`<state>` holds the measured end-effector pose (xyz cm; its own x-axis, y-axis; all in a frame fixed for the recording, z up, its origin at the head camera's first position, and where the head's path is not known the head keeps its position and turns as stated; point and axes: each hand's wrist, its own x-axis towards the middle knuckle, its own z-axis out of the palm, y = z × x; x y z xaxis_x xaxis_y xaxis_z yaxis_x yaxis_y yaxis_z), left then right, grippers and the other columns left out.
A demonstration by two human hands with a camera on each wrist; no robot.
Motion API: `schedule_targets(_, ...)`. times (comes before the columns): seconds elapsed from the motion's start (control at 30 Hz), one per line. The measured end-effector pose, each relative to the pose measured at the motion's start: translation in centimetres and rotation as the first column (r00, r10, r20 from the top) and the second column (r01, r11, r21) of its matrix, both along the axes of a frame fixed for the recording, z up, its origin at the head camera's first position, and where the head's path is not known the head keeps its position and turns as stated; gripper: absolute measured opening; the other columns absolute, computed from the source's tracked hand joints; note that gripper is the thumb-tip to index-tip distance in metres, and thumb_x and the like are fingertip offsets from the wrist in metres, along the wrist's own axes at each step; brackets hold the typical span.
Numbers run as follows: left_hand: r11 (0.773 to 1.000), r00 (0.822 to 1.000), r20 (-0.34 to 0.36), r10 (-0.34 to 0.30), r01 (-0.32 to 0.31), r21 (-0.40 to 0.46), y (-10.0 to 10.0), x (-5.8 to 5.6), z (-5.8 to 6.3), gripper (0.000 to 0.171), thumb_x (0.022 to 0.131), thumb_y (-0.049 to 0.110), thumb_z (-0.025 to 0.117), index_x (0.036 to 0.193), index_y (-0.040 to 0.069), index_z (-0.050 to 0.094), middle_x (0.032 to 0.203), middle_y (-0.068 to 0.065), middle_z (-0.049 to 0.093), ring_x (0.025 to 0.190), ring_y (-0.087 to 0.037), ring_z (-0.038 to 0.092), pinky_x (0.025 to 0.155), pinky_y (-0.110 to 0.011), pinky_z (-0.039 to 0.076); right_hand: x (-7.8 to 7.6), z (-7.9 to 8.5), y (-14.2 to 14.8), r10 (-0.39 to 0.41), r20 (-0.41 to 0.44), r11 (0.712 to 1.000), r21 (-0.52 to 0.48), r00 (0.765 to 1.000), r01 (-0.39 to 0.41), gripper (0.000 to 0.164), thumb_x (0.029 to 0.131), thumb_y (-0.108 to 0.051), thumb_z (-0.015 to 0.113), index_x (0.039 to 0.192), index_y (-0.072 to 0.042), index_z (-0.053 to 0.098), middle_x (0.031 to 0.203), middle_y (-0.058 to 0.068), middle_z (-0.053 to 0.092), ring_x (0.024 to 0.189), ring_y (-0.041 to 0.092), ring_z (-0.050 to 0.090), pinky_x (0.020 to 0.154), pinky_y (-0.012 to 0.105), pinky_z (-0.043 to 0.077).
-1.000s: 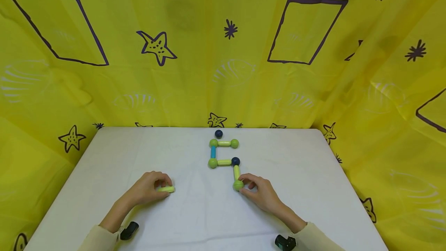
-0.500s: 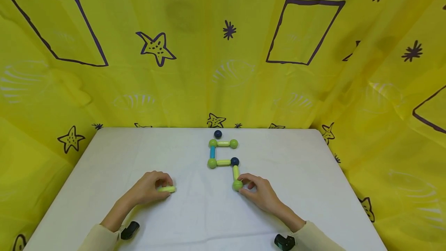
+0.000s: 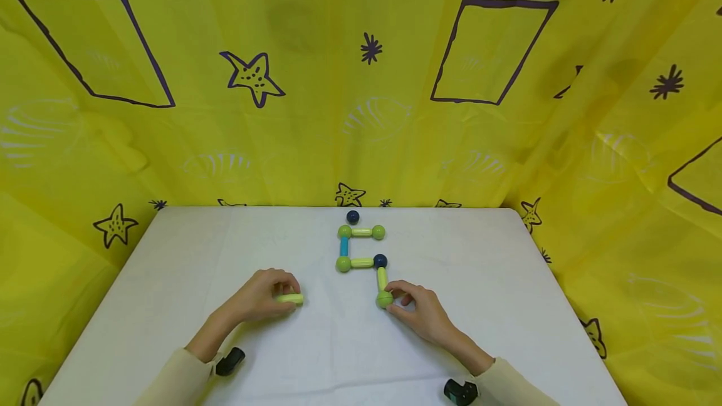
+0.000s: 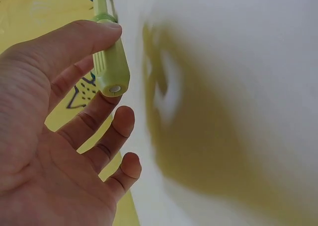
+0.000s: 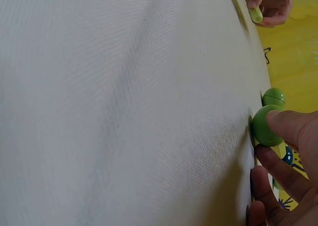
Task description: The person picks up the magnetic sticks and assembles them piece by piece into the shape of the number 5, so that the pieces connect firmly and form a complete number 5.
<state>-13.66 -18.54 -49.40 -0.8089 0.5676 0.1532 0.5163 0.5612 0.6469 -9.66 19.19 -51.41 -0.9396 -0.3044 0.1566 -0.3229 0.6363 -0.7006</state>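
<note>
My left hand point(image 3: 265, 296) pinches a light green magnetic rod point(image 3: 290, 299) between thumb and fingers, above the white table. In the left wrist view the round metal end of the rod point(image 4: 113, 82) faces the camera. My right hand point(image 3: 420, 312) pinches a green ball point(image 3: 385, 299) at the near end of a joined shape of rods and balls. From that ball a light green rod point(image 3: 382, 278) runs to a dark blue ball point(image 3: 380, 261). Another light green rod point(image 3: 362, 263) joins it to a green ball point(image 3: 343, 264); a blue rod point(image 3: 344, 246) continues from there to a further green ball point(image 3: 345, 232).
The shape's far arm is a light green rod point(image 3: 361, 232) ending in a green ball point(image 3: 379, 232). A loose dark blue ball point(image 3: 353, 217) lies behind it, near the far edge of the white table point(image 3: 479, 268). A yellow patterned curtain point(image 3: 316, 143) surrounds the table.
My left hand has moved right and slightly away from me, carrying the light green rod closer to the shape. The right hand has stayed on the green ball.
</note>
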Motion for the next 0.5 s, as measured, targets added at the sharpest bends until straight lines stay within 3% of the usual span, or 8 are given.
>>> schedule_targets(0.23, 0.999, 0.998, -0.027, -0.050, 0.050, 0.020, 2.4, -1.0, 0.3, 0.019, 0.079, 0.007, 0.084, 0.090, 0.018, 0.073, 0.076, 0.011, 0.057, 0.072, -0.014, 0.052, 0.068, -0.026, 0.042, 0.1, -0.1, 0.0, -0.011, 0.007, 1.000, -0.001, 1.000, 0.011, 0.032, 0.087, -0.015, 0.082, 0.117, -0.020, 0.071, 0.103, -0.006, 0.074, 0.084, 0.010, 0.062, 0.079, 0.033, 0.050)
schedule_targets(0.5, 0.995, 0.995, -0.004, -0.096, 0.096, 0.030, 5.2, -2.0, 0.5, 0.017, 0.081, 0.008, 0.084, 0.092, 0.017, 0.074, 0.076, 0.009, 0.058, 0.073, -0.014, 0.053, 0.068, -0.026, 0.043, 0.1, 0.0, -0.1, -0.016, 0.006, 1.000, -0.009, 1.000, 0.016, 0.033, 0.087, -0.013, 0.083, 0.117, -0.019, 0.071, 0.103, -0.006, 0.075, 0.083, 0.010, 0.062, 0.079, 0.033, 0.049)
